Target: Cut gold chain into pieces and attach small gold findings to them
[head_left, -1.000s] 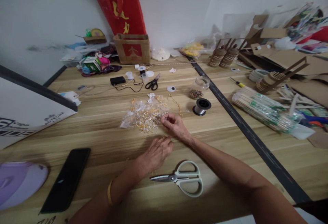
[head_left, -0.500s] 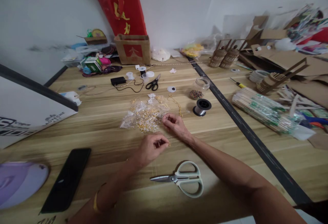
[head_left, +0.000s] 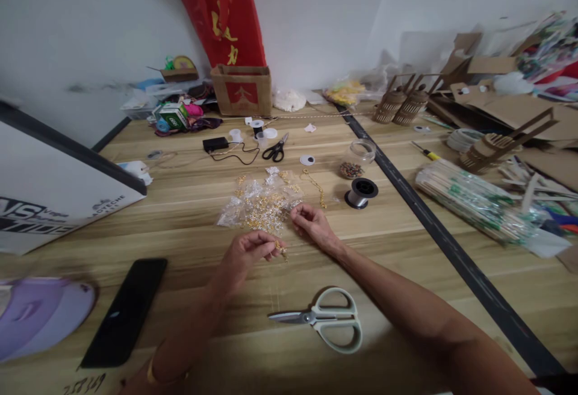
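My left hand [head_left: 253, 247] is closed in a pinch, with a short cluster of gold beads [head_left: 282, 250] hanging from its fingertips. My right hand [head_left: 312, 221] also has its fingertips pressed together; whatever is between them is too small to make out. It rests at the right edge of a pile of gold and silver beads [head_left: 266, 209], which lies on and among clear plastic bags [head_left: 231, 211]. Pale-handled scissors [head_left: 338, 320] lie nearest me, below both hands. Beyond my right hand are a gold chain [head_left: 321, 192] and a spool of clear line [head_left: 361, 192].
A jar of brown beads [head_left: 351, 170] and black scissors [head_left: 275, 149] stand farther back. Bundled sticks [head_left: 469, 202] lie at right, past a black strip [head_left: 419, 214]. A phone [head_left: 125, 311] and a white box [head_left: 58, 190] are on the left; a red bag [head_left: 235, 21] stands behind.
My left hand has moved left, away from my right hand, and more of the gold beads in it now shows. My right hand stays beside the bead pile.
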The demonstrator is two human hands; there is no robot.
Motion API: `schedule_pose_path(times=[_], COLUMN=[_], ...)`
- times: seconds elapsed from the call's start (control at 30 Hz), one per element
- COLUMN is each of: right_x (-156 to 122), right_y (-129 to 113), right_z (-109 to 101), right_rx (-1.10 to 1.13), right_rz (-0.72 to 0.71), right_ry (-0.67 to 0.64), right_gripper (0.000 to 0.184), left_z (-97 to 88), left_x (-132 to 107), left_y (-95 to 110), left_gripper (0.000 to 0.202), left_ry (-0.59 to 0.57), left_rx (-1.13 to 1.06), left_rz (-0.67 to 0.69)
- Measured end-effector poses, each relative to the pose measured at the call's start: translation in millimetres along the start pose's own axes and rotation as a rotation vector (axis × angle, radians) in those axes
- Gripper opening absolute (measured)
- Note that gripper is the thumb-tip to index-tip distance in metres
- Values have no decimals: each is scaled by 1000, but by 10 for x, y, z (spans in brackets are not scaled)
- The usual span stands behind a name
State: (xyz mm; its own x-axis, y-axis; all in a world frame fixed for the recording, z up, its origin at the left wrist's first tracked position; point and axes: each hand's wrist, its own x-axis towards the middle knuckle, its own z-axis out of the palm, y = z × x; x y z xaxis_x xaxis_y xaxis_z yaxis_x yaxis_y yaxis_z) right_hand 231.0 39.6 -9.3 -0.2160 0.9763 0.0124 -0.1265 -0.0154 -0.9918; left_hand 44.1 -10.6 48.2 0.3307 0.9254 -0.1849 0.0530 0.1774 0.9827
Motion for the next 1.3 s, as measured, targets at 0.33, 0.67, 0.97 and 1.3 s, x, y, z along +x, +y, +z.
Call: schedule_pose_path(times=[0.33, 0.67, 0.97, 1.3], right_x=[-7, -7, 1, -11], right_y=[4, -96, -276, -321], right_z=[9, 11, -31, -63], right_rx=[3, -44, -81, -286], right_rz=[-11, -72, -99, -137], right_ry=[-1, -11, -117, -147], right_gripper=[32, 29, 23, 23], left_z=[-26, 296, 730, 715], left_x=[-55, -27, 136, 485], left_y=[-4, -41, -191, -379], left_gripper=[19, 12, 10, 8], left_ry=[27, -55, -123, -43], left_rx=[-52, 270, 455, 132], left_rz=[-4, 94, 139, -22])
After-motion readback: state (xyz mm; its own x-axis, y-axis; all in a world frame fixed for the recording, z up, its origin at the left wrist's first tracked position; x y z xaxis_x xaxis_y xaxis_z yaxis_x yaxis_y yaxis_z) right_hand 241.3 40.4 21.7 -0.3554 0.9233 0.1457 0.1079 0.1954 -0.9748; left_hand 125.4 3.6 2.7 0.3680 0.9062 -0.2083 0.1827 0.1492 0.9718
